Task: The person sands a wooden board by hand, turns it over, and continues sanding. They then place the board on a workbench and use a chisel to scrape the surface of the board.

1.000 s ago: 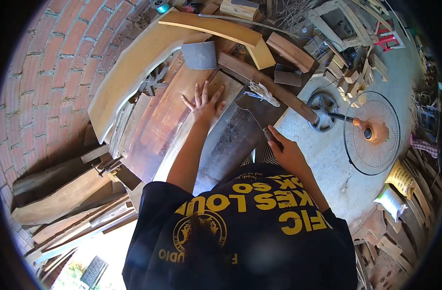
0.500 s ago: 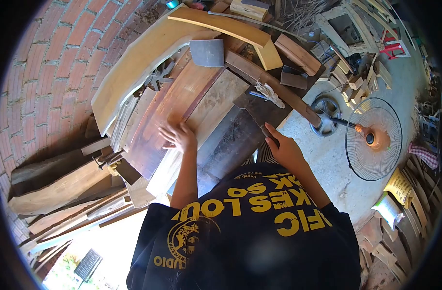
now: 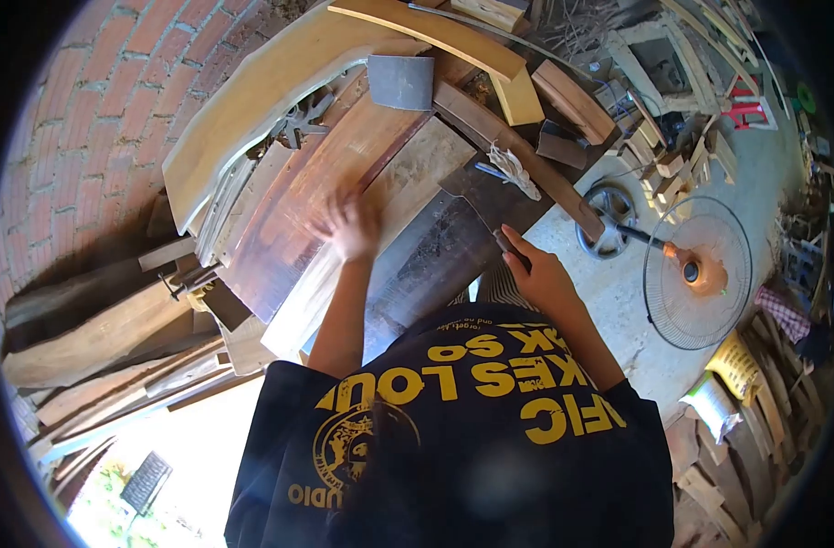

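My left hand [image 3: 348, 226], somewhat blurred, has its fingers spread over a reddish-brown wooden board [image 3: 298, 196] and a paler plank [image 3: 417, 164] beside it. Whether it touches the wood I cannot tell. My right hand [image 3: 543, 274] grips the handle of a dark-handled tool [image 3: 508, 247] at the near right side of the bench. A thin line runs on from the handle along a dark panel [image 3: 426, 251]; the tool's kind is unclear. A curved grey sheet [image 3: 401, 82], like sandpaper, rests at the boards' far end.
A pedestal fan [image 3: 695, 272] stands on the concrete floor to the right. A pale frayed bundle [image 3: 515, 172] lies near a brown wooden beam [image 3: 526, 160]. A large curved slab [image 3: 252, 100] leans along the brick wall [image 3: 97, 119]. Wood offcuts [image 3: 659, 169] are piled at the right.
My left hand has moved slightly away from me over the boards and is more blurred. My right hand keeps its grip on the tool. The whole view has shifted a little.
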Demonstrator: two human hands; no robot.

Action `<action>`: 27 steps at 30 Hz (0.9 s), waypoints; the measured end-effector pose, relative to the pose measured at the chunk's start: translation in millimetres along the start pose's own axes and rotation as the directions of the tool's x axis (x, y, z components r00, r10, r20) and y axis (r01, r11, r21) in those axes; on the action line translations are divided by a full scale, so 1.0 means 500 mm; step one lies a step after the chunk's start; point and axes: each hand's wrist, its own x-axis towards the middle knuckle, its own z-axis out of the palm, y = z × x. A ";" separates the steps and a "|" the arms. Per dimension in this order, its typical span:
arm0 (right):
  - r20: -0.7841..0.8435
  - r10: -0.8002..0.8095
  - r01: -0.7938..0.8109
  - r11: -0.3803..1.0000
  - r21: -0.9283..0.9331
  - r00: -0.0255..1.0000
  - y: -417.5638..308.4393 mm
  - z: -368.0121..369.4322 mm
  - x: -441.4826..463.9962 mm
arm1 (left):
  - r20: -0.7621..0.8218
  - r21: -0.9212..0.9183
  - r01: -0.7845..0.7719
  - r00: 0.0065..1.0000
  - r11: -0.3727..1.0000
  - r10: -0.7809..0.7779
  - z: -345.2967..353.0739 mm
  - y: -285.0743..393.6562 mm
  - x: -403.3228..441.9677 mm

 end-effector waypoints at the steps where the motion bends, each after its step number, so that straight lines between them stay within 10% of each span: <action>1: -0.008 0.010 -0.010 1.000 0.019 1.000 0.003 0.005 -0.008 | 0.060 0.045 -0.072 0.996 0.996 0.069 -0.038 0.046 0.000; 8: -0.093 -0.005 0.024 0.977 0.210 0.996 0.017 0.000 -0.068 | 0.016 0.010 -0.349 0.937 0.937 0.348 -0.054 0.199 0.053; 24: -0.147 0.053 -0.009 0.958 0.286 0.988 0.050 0.026 -0.109 | -0.105 -0.094 -0.127 0.988 0.987 0.117 0.001 0.225 0.003; 25: -0.149 0.056 -0.011 0.959 0.285 0.987 0.043 0.019 -0.116 | 0.189 -0.007 -0.584 0.796 0.812 0.575 -0.038 0.242 0.013; 26: -0.135 0.093 -0.046 0.948 0.316 0.986 0.032 0.003 -0.125 | 0.467 -0.071 -0.899 0.353 0.432 0.811 -0.063 0.251 0.019; 27: -0.121 0.131 -0.082 0.934 0.347 0.984 0.024 -0.009 -0.134 | 0.217 -0.066 -0.854 0.492 0.516 0.843 -0.069 0.242 0.023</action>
